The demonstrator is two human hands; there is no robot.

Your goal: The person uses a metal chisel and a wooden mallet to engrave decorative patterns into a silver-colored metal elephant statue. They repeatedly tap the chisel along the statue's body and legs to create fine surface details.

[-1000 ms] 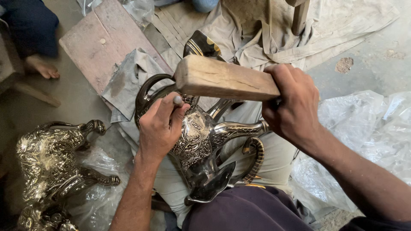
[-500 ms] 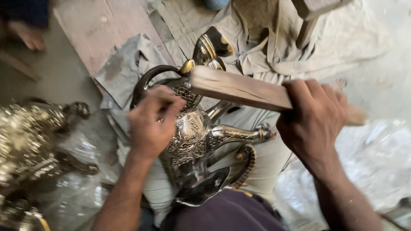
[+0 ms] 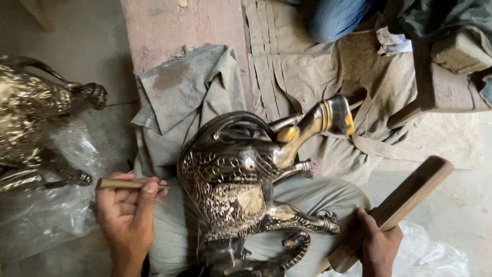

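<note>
An ornate engraved metal animal figure (image 3: 236,184) lies across my lap, its hoofed legs pointing right and up. My left hand (image 3: 125,215) rests left of it and grips a thin chisel-like tool (image 3: 123,183) with a brass-coloured handle, its tip pointing toward the figure. My right hand (image 3: 376,243) sits at the lower right, off the figure, closed around a flat wooden mallet (image 3: 397,208) that slants up to the right.
A second engraved metal figure (image 3: 31,118) lies at the left on clear plastic sheet (image 3: 46,220). Grey and beige cloths (image 3: 307,77) cover the floor behind, beside a reddish wooden board (image 3: 179,25). Another person's blue-clad knee (image 3: 333,18) shows at the top.
My right hand has swung the wooden mallet from above the figure down and out to the right. My left hand has drawn back left with the tool. The view tilted down.
</note>
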